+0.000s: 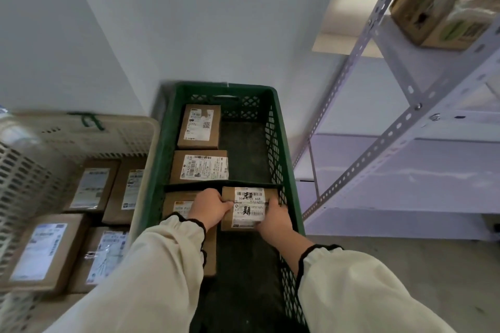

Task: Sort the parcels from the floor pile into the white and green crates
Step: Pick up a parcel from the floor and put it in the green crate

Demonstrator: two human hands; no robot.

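As hands [209, 208] hold a parcel [249, 197], boxes [200, 167] (three) crowd the crate [161, 149].

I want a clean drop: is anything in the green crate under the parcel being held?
Nothing visible. The parcel, held by the left hand and right hand, is over the bare right side of the green crate; the other boxes lie along its left.

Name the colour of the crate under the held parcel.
The crate beneath the parcel is dark green; head view.

Matt cardboard parcel [249, 208], paper label; green plastic mesh crate [276, 143]; perforated metal shelving [384, 143].
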